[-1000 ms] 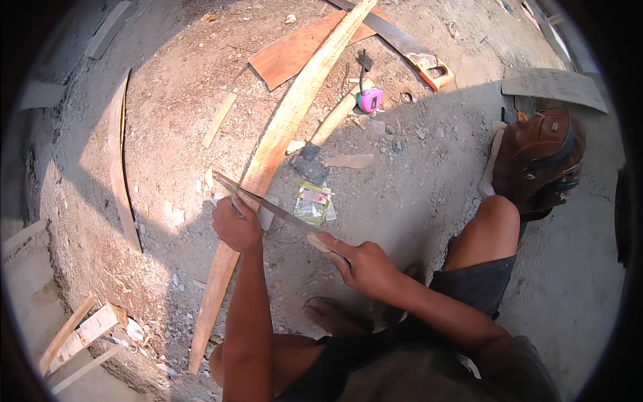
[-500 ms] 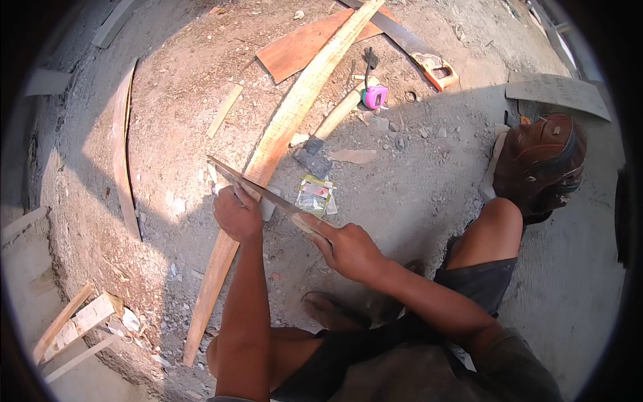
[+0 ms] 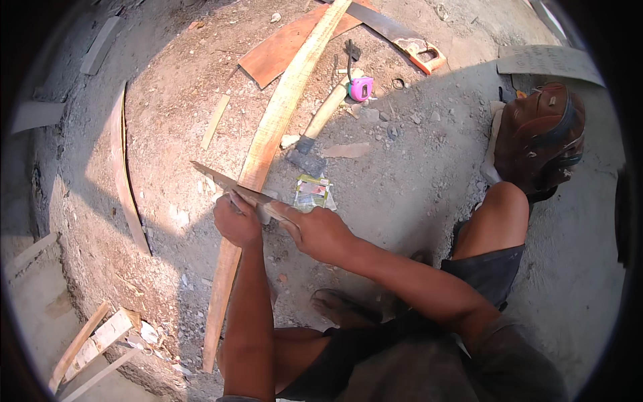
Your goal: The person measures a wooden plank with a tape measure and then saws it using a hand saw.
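A long narrow wooden plank (image 3: 273, 127) slants across the ground in front of me. My left hand (image 3: 238, 220) is closed on it near its middle, the thumb close to a blade. My right hand (image 3: 321, 234) grips the pale handle of a flat, tapering metal blade (image 3: 218, 175). That blade lies crosswise over the plank, just beyond my left hand, its tip out past the plank's left side. Whether it is a file, a saw or a knife, I cannot tell. The contact under the blade and my left fingertips are hidden.
Beyond my hands lie a hammer-like tool (image 3: 326, 120), a pink tape measure (image 3: 360, 88), a handsaw (image 3: 395, 33), a reddish board (image 3: 274, 53) and a small packet (image 3: 313, 192). A curved wood strip (image 3: 122, 167) lies left; a brown bag-like object (image 3: 539, 141) sits right.
My right hand has pushed the blade leftward across the plank, so its tip reaches farther out. My left hand keeps its hold. The whole view has shifted slightly.
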{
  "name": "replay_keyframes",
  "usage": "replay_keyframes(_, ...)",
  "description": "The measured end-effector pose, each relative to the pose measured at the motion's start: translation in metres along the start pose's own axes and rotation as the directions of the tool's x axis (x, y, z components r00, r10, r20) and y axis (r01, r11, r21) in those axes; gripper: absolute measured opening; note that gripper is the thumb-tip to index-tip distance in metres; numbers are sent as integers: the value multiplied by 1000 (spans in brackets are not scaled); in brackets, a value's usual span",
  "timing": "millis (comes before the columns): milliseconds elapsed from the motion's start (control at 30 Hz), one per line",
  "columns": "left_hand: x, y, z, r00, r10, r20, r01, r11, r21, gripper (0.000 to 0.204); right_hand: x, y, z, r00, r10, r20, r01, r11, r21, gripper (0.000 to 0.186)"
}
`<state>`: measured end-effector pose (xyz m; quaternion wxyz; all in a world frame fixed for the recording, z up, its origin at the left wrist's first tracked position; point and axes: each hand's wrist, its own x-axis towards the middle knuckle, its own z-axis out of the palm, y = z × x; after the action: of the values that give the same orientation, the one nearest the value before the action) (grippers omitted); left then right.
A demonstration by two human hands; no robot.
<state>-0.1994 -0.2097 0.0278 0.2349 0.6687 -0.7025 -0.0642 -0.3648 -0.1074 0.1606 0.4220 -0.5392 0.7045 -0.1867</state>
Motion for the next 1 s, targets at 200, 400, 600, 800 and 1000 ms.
replay_keyframes(200,13,-19,-17,998,-59,-20,60,996,68,24,-64,-3,-35,998,-12,60,15,999,-42,50)
replay_keyframes(400,1,1,-12,996,-75,53,74,997,30,27,-59,18,-24,998,-45,-34,45,999,0,49)
replay_keyframes(600,-4,-11,-12,995,-96,36,94,993,66,28,-3,0,8,998,-55,-12,54,997,-59,47)
replay_keyframes(800,8,-13,-23,998,-63,-1,63,992,110,25,-103,20,-34,998,-32,-45,36,993,109,47)
replay_keyframes(1000,5,8,-13,991,-122,53,120,992,42,24,31,-13,8,998,-65,-28,63,996,-68,47)
